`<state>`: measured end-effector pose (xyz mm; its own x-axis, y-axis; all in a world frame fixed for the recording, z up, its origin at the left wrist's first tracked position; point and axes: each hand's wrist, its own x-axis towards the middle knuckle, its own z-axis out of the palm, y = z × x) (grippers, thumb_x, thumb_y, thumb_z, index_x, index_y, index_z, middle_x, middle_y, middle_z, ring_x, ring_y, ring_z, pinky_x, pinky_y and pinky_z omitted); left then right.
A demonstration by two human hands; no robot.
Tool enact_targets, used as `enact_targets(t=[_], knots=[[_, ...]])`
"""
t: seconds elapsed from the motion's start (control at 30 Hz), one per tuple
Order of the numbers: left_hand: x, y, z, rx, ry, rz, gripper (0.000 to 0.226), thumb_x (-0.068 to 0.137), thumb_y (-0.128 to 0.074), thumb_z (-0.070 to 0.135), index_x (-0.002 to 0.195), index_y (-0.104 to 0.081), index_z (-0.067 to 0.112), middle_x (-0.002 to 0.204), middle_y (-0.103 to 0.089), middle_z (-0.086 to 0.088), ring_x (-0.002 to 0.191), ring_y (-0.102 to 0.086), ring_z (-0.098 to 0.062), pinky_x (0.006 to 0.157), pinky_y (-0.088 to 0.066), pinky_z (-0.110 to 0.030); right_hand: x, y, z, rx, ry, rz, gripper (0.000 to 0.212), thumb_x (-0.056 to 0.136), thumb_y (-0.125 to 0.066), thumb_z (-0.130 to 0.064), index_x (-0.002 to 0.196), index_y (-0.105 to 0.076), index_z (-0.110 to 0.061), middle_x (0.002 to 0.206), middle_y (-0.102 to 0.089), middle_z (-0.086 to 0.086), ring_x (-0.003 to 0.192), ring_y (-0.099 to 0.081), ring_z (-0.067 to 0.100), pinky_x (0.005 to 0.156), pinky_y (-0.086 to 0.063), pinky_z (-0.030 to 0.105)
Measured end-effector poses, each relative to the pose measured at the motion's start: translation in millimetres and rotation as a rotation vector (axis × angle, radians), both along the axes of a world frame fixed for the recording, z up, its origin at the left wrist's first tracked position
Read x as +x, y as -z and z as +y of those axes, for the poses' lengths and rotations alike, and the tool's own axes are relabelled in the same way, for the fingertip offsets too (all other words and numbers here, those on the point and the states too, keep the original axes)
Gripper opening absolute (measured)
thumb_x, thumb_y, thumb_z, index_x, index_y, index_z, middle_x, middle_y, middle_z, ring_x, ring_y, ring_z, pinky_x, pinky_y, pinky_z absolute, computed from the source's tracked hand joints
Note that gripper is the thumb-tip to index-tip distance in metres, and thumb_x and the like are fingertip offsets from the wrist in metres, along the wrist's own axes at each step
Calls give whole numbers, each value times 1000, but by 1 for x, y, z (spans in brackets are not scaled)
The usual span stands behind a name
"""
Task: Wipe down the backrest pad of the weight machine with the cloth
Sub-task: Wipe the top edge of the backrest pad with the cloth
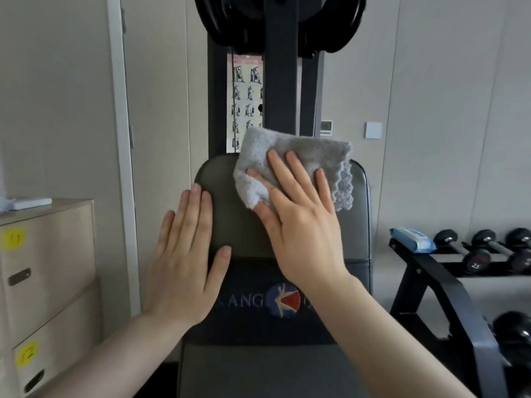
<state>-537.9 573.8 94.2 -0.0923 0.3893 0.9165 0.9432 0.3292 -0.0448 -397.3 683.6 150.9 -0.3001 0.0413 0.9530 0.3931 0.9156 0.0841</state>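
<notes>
The dark grey backrest pad [356, 225] of the weight machine stands upright in front of me, with a logo band across its lower part. A folded grey cloth [313, 156] lies against the pad's top edge and sticks up a little above it. My right hand [301, 225] presses flat on the cloth, fingers spread, with the thumb tucked into a fold. My left hand [186, 262] rests flat and bare on the pad's left side, fingers together and thumb out.
The machine's black upright post [280, 81] and an exercise chart [244, 104] rise behind the pad. A beige drawer cabinet [48, 268] stands at the left. At the right, a black rack [425, 277] holds dumbbells [479, 254] and a blue wipes pack [412, 239].
</notes>
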Motion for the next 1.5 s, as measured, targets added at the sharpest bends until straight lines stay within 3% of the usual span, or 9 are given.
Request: enact_targets(t=[0.1, 0.27, 0.47, 0.67, 0.87, 1.07, 1.27, 1.43, 1.5], knots=[[10, -10, 6, 40, 34, -30, 64, 100, -24, 37, 155, -5, 11, 163, -2, -4, 151, 1, -15, 122, -3, -36, -18, -5, -17, -91, 6, 20, 47, 101, -30, -43, 144, -42, -31, 158, -26, -4, 149, -12, 18, 121, -1, 43], [22, -27, 19, 104, 56, -14, 61, 99, -30, 29, 154, -13, 9, 162, -6, -5, 151, -1, -16, 122, -5, -37, 17, 20, 8, 41, 50, -106, 46, 100, -34, -42, 145, -38, -33, 157, -27, -6, 148, -16, 15, 121, -10, 43], [26, -32, 26, 64, -37, 74, 58, 101, -21, 32, 155, -12, 10, 162, -8, -5, 151, -3, -17, 123, -3, -39, 6, -13, 7, -162, 105, 98, 48, 102, -24, -47, 148, -32, -37, 160, -21, -4, 149, -5, 19, 120, 0, 47], [23, -26, 22, 47, -40, 112, 59, 101, -26, 33, 155, -14, 10, 163, -9, -5, 151, -4, -19, 122, -5, -39, 42, 38, 29, 24, 143, -89, 48, 102, -25, -43, 149, -27, -35, 160, -17, -2, 149, -9, 19, 120, -9, 46], [22, -25, 22, 72, -41, 101, 58, 102, -24, 33, 155, -15, 10, 162, -11, -5, 151, -5, -18, 122, -4, -37, 17, 11, 15, -217, 109, 176, 49, 102, -23, -44, 150, -28, -34, 161, -11, -3, 150, -1, 20, 120, -1, 47], [16, -26, 20, 73, 14, 137, 58, 101, -29, 33, 154, -19, 11, 162, -15, -3, 150, -8, -19, 122, -8, -38, 55, 42, 40, 4, 120, -57, 46, 103, -30, -39, 148, -32, -32, 159, -19, -3, 149, -10, 18, 120, -13, 49], [11, -26, 16, 53, 40, 140, 57, 102, -28, 32, 154, -18, 12, 162, -15, -4, 150, -6, -18, 122, -6, -38, 27, 19, 19, -290, 24, 232, 46, 104, -28, -38, 148, -35, -29, 161, -14, -1, 149, -3, 19, 121, -2, 41], [12, -24, 17, 61, 35, 152, 57, 102, -30, 31, 154, -20, 11, 161, -15, -4, 150, -8, -19, 122, -6, -37, 48, 55, 29, -25, 124, -33, 46, 103, -34, -34, 149, -32, -29, 160, -19, 0, 149, -10, 20, 121, -10, 45], [12, -23, 17, 63, 27, 161, 56, 102, -30, 31, 154, -21, 11, 161, -16, -4, 150, -8, -20, 122, -6, -37, 58, 55, 39, -19, 150, -24, 46, 103, -33, -33, 149, -33, -30, 159, -20, 0, 149, -11, 19, 120, -12, 47]])
